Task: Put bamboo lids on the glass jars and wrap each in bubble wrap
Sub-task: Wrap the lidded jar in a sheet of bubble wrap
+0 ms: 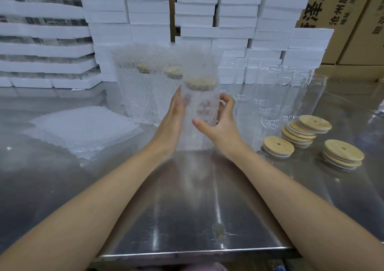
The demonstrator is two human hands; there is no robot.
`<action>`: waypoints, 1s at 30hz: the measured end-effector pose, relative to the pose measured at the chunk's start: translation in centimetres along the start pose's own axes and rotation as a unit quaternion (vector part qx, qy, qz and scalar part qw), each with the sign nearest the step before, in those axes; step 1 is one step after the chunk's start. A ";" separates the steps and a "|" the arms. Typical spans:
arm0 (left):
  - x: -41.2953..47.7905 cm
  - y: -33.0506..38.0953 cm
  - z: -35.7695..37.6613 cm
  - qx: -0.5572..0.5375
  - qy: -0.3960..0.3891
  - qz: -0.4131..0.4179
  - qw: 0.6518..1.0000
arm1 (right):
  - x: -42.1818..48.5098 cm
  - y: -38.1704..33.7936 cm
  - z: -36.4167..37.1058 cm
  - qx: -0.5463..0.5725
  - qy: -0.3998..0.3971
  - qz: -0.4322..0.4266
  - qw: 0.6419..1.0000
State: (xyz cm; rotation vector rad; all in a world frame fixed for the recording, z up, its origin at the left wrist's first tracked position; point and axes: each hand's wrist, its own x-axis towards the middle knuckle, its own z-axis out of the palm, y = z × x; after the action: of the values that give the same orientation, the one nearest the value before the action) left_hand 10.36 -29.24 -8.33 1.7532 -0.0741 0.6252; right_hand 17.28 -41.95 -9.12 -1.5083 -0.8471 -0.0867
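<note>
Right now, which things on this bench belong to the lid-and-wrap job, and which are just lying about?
Job: wrapped jar, between left hand and right hand; finished wrapped jars behind; bare glass jars; bamboo lids; bubble wrap stack.
Lying about: white foam boxes; cardboard cartons.

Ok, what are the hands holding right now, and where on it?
The bubble-wrapped jar, bamboo lid on. The right hand grips its right side around mid-height; the left hand presses flat against its left side.
</note>
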 end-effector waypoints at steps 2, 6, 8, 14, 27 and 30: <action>-0.1 -0.2 0.3 0.010 0.009 -0.006 1.000 | 0.3 0.1 -0.1 0.026 0.050 -0.011 0.998; -0.6 -0.9 0.7 0.048 0.034 -0.008 0.998 | 1.6 1.1 -1.5 0.012 0.223 -0.053 0.973; -0.7 -1.1 0.7 0.074 0.019 -0.011 0.997 | 2.4 2.0 -2.5 -0.022 0.291 -0.057 0.955; 0.3 -1.7 1.1 0.137 0.003 0.006 0.991 | 5.5 4.7 -3.0 -0.095 0.315 -0.061 0.942; 1.2 -2.9 1.1 0.171 -0.027 0.025 0.985 | 11.8 8.7 -2.5 -0.107 0.337 -0.037 0.935; 1.2 -2.9 1.1 0.176 -0.034 0.027 0.983 | 12.2 9.4 -2.5 -0.131 0.281 -0.031 0.950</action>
State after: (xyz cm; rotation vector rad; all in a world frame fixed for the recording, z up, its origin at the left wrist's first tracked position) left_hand 12.87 -29.13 -10.56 2.1212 -0.0619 0.6462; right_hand 32.25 -37.60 -10.02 -1.5845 -0.4300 -0.6667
